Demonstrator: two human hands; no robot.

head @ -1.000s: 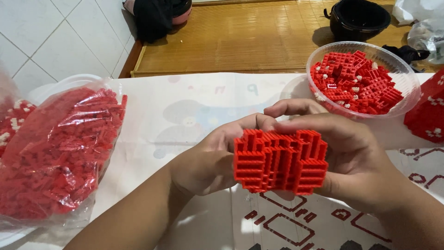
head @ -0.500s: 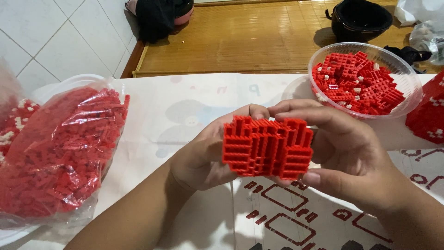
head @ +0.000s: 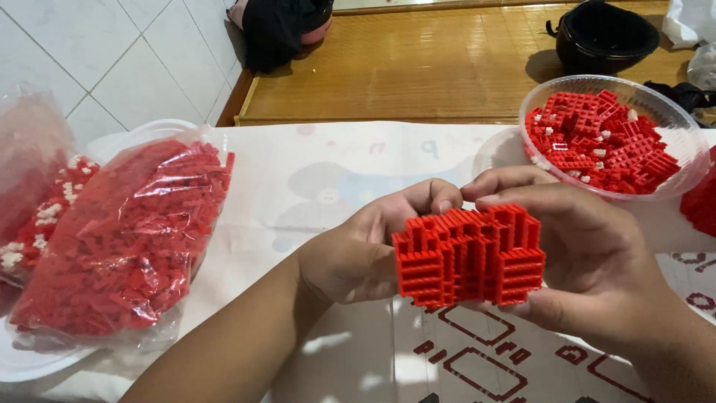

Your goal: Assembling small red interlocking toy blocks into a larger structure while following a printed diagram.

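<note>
**Both hands gripping red brick block above the surface**

Left hand (head: 365, 250): closed on the left end of the block (head: 470, 257), fingers curled behind it, thumb side toward the camera. Right hand (head: 597, 261): closed on the right end, fingers arched over the top edge, thumb under the lower right corner. The two index fingertips are touching or nearly touching above the block.

Block: red, built of small bricks, stepped top edge, ribbed face toward the camera. Held clear of the surface (head: 358, 172), roughly upright, at centre of view.

Surroundings: the surface carries a pale printed sheet with red outlines near the lower right. Right of the hands, a clear round bowl (head: 675, 112) holds loose red bricks with a few white ones. Left, a clear bag (head: 127, 239) packed with red bricks lies on a white plate; a second bag (head: 33, 209) beside it is partly cut off. Beyond the surface, a woven mat (head: 418, 67) with a black pot (head: 604, 33).
</note>
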